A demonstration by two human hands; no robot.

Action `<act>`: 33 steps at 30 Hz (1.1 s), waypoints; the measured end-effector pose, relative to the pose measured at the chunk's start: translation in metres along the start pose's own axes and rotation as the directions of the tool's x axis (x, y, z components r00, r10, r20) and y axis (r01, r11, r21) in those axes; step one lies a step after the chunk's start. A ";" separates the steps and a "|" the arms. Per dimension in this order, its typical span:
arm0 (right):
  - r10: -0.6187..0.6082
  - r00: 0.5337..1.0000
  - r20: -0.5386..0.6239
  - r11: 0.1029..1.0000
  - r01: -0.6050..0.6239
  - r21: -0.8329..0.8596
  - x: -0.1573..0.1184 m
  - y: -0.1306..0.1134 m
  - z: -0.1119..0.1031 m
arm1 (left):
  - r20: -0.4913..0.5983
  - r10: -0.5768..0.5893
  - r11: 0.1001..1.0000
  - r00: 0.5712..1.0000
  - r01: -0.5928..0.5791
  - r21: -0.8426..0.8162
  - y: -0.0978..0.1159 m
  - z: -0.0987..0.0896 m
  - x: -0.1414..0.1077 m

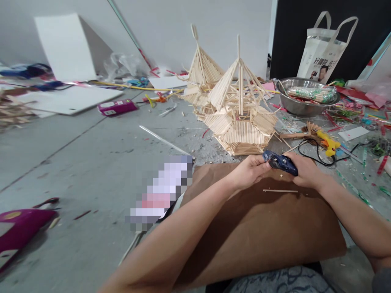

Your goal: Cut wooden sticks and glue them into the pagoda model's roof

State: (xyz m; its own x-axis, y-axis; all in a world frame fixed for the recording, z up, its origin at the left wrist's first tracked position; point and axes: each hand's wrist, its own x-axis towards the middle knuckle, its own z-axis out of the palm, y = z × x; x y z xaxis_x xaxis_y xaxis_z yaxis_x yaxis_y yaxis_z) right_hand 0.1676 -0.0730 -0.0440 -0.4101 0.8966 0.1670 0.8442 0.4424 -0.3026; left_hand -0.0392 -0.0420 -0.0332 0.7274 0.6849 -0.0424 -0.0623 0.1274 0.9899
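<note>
Both hands are at a dark blue hand tool (pixel 281 162), above a brown sheet (pixel 262 236); its exact kind is not clear. My right hand (pixel 302 169) is closed around the tool's right end. The fingers of my left hand (pixel 249 173) are closed at its other end; whether they also pinch a small piece is hidden. Just below, a thin wooden stick (pixel 280 191) lies on the sheet. Beyond my hands stands a tower model of wooden sticks (pixel 241 130) with a pointed roof, and a second stick model (pixel 203 69) is behind it.
Left of my left arm lies a phone with a blurred screen (pixel 161 187). A yellow glue gun (pixel 328 142) with a black cord lies to the right. Farther off are a metal bowl (pixel 305 108), a white bag (pixel 320 53), magenta devices (pixel 117 107) and scattered scraps.
</note>
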 end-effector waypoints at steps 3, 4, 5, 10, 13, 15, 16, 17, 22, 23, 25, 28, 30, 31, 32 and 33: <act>0.027 1.000 -0.003 1.000 -0.027 -0.002 0.000 -0.002 0.000 | -0.031 0.067 0.997 0.997 -0.065 0.051 0.003 0.002 0.000; 0.041 0.999 -0.005 0.999 -0.041 -0.006 0.000 -0.003 0.000 | -0.051 0.106 0.991 0.993 -0.102 0.083 0.003 0.002 0.001; 0.057 0.998 -0.007 0.998 -0.057 -0.012 0.000 -0.004 0.000 | -0.074 0.152 0.982 0.986 -0.142 0.126 0.002 0.003 0.002; 0.147 0.989 -0.029 0.988 -0.148 -0.049 0.002 -0.011 0.003 | -0.309 0.409 0.851 0.858 -0.237 0.469 -0.015 0.008 0.004; 0.170 0.984 -0.056 0.983 -0.173 -0.053 0.002 -0.013 0.006 | -0.404 0.502 0.761 0.765 -0.169 0.626 -0.023 0.010 0.003; 0.150 0.987 -0.057 0.987 -0.153 -0.042 0.002 -0.011 0.007 | -0.361 0.535 0.728 0.764 -0.200 0.656 -0.024 0.011 0.001; 0.131 0.990 -0.054 0.991 -0.132 -0.034 0.002 -0.010 0.007 | -0.329 0.542 0.723 0.773 -0.229 0.651 -0.024 0.011 0.001; 0.106 0.993 -0.051 0.994 -0.108 -0.025 0.002 -0.008 0.007 | -0.300 0.538 0.727 0.788 -0.255 0.637 -0.022 0.010 0.001; 0.019 0.999 -0.047 1.000 -0.018 0.015 0.001 0.000 0.005 | -0.194 0.435 0.831 0.879 -0.309 0.462 -0.012 0.005 0.004; 0.010 0.999 -0.050 1.000 -0.009 0.023 0.001 0.000 0.005 | -0.176 0.410 0.857 0.895 -0.312 0.411 -0.010 0.004 0.004; -0.011 0.998 -0.054 0.999 0.012 0.036 0.001 0.001 0.004 | -0.152 0.349 0.906 0.925 -0.291 0.306 -0.007 0.003 0.004; -0.042 0.998 -0.049 0.998 0.044 0.037 0.001 0.001 0.003 | -0.137 0.221 0.967 0.966 -0.198 0.161 -0.005 0.002 0.004; -0.054 0.998 -0.044 0.998 0.055 0.035 0.002 0.002 0.002 | -0.118 0.130 0.990 0.984 -0.122 0.070 -0.006 0.002 0.003; -0.059 0.997 -0.045 0.998 0.061 0.036 0.002 0.003 0.002 | -0.105 0.092 0.996 0.990 -0.090 0.021 -0.006 0.002 0.003; -0.068 0.997 -0.045 0.997 0.069 0.039 0.002 0.003 0.002 | -0.086 0.058 0.998 0.995 -0.061 -0.030 -0.007 0.002 0.003; -0.078 0.996 -0.045 0.996 0.079 0.042 0.002 0.004 0.002 | -0.064 0.030 0.996 0.997 -0.035 -0.079 -0.008 0.002 0.002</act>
State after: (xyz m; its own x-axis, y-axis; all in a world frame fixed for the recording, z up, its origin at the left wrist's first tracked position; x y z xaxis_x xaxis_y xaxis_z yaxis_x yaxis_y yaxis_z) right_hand 0.1694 -0.0694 -0.0462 -0.4582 0.8579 0.2323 0.7936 0.5126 -0.3278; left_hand -0.0354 -0.0430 -0.0411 0.6797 0.7332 -0.0211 -0.1416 0.1593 0.9770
